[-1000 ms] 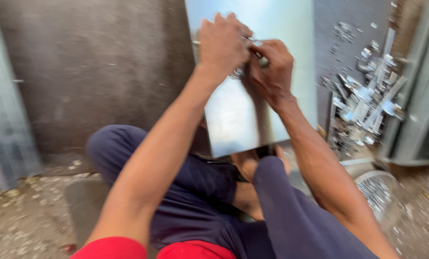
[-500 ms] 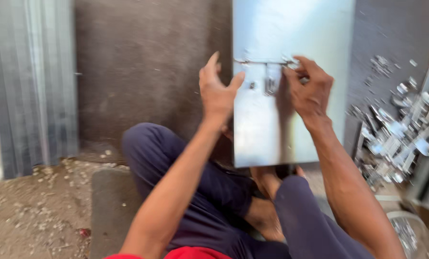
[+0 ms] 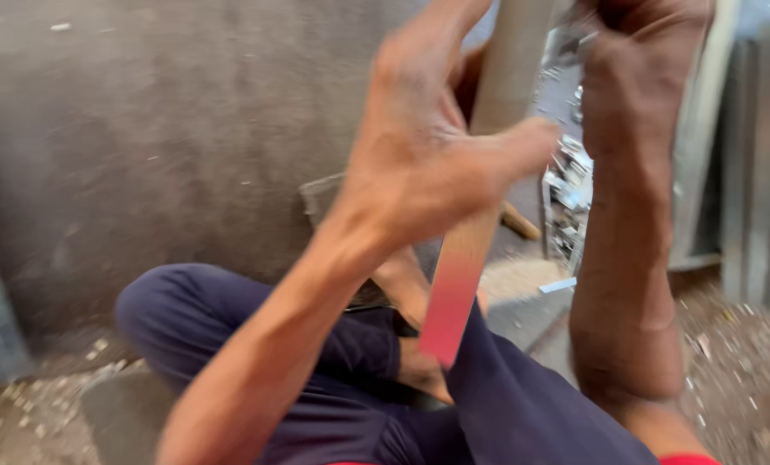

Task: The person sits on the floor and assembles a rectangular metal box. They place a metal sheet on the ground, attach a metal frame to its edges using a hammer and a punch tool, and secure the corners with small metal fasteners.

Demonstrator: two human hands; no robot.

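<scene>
As the metal sheet (image 3: pixel 488 172) stands edge-on | left hand (image 3: pixel 428 164) spread against it, steadying | right hand (image 3: pixel 634 77) gripping its top edge

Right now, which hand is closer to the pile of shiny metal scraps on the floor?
Right. The right hand is raised just above and beside the shiny metal scrap pile; the left hand sits across the flat metal sheet, farther away.

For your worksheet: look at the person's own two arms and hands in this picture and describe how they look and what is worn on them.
Both forearms are bare, with no gloves, watch or rings that the blurred picture shows. The left hand and right hand are uncovered too. At the bottom edge, a strip of red sleeve shows by the right arm. Fine detail such as nails or marks is too smeared to tell.
</scene>
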